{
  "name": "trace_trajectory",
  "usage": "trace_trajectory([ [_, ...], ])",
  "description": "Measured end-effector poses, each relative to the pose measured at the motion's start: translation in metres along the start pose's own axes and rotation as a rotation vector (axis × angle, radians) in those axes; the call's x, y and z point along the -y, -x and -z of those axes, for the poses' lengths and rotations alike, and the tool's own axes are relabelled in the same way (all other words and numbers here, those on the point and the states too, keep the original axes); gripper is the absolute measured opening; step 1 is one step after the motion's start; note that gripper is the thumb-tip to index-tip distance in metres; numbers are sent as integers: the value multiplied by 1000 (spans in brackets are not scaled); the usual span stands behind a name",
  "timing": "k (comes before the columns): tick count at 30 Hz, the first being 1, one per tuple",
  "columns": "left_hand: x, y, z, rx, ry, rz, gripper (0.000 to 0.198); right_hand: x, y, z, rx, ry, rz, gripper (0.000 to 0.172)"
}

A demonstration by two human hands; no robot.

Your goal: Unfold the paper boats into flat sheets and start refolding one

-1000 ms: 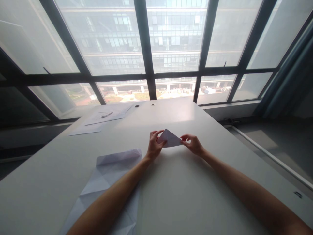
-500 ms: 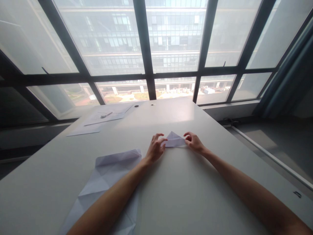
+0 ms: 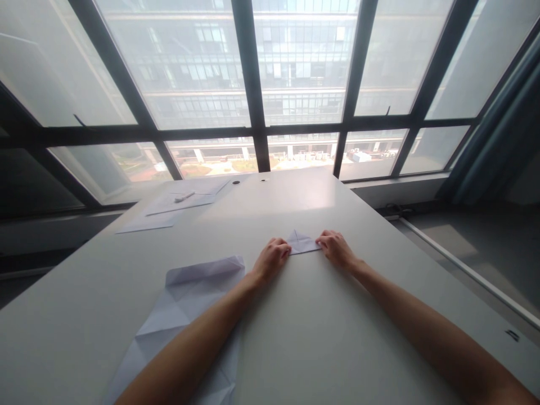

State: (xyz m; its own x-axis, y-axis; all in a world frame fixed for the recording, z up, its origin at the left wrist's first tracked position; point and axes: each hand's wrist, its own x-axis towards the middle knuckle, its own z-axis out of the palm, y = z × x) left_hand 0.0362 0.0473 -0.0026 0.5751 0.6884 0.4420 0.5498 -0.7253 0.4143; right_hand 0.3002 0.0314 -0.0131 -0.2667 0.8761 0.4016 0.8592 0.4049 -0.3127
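Between my hands a small folded piece of white paper lies on the white table, its peak pointing away from me and its straight edge towards me. My left hand pinches the left corner with curled fingers. At the opposite corner, my right hand grips the paper with thumb and fingers closed. Both corners are hidden under the fingertips. A larger creased sheet of paper lies to the left, partly underneath my left forearm.
On the far left of the white table lie several flat sheets of paper, with a white pen-like object on top. A cable hole sits near the back edge. Large windows stand behind; a dark curtain hangs right.
My fingers have closed onto the paper's two corners. The strip along its near edge no longer shows as a separate band, and the paper looks lower.
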Motion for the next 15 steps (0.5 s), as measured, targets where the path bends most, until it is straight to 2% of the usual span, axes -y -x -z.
trace_trajectory([
  [3, 0, 1, -1, 3, -21, -2, 24, 3, 0, 2, 23, 88, 14, 29],
  [5, 2, 0, -2, -39, -38, 22, 22, 3, 0, 2, 40, 103, 23, 27],
  [9, 17, -2, -2, -314, -7, 186, 29, 2, 1, 2, 43, 123, 22, 27],
  [11, 24, -2, -1, -380, 3, 260, 29, 2, 1, 2, 33, 130, 25, 27],
  [12, 27, -2, 0, -368, 5, 299, 27, 1, 1, 3, 30, 131, 24, 27],
  [15, 28, -1, 1, -230, -2, 370, 19, 2, 0, 4, 30, 126, 8, 27],
])
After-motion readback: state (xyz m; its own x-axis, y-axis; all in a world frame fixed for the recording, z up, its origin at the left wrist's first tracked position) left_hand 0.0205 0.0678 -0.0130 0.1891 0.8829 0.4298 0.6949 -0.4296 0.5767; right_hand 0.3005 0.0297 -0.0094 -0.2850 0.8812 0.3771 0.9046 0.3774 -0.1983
